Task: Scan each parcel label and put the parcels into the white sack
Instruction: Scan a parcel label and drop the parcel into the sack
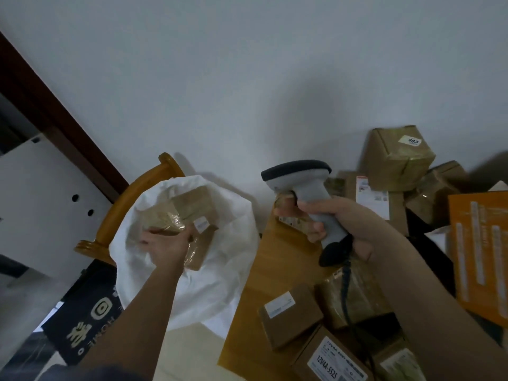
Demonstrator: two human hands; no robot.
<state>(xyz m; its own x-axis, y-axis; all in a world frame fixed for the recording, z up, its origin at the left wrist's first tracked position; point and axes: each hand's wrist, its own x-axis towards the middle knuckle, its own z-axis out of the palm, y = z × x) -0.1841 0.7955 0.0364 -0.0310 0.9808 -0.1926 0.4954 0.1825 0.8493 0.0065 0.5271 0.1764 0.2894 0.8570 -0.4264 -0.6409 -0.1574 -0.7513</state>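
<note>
A pale wall (247, 78) fills the upper half of the view, and below it a wooden table (264, 284) carries a heap of brown cardboard parcels along its right side, with an orange box (481, 248) lying at the far right edge. Left of the table, the white sack (220, 270) stands open-mouthed against a curved wooden chair back (132, 193), with taped brown parcels already lying inside it. The left arm reaches forward and down from the lower left, and the left hand (165, 243) is inside the sack's mouth, back of the hand up, fingers curled onto a tape-wrapped parcel (162, 218) there. The right arm comes in from the lower right, bent toward the middle, and the right hand (341, 221) is clamped round the grip of a grey handheld scanner (299, 174), whose dark-topped head points left, held above the table's far corner; its dark cable (346, 298) hangs down over the parcels. Nearest the camera lie a small labelled box (288, 314) and another box (330, 356) with a printed white label.
</note>
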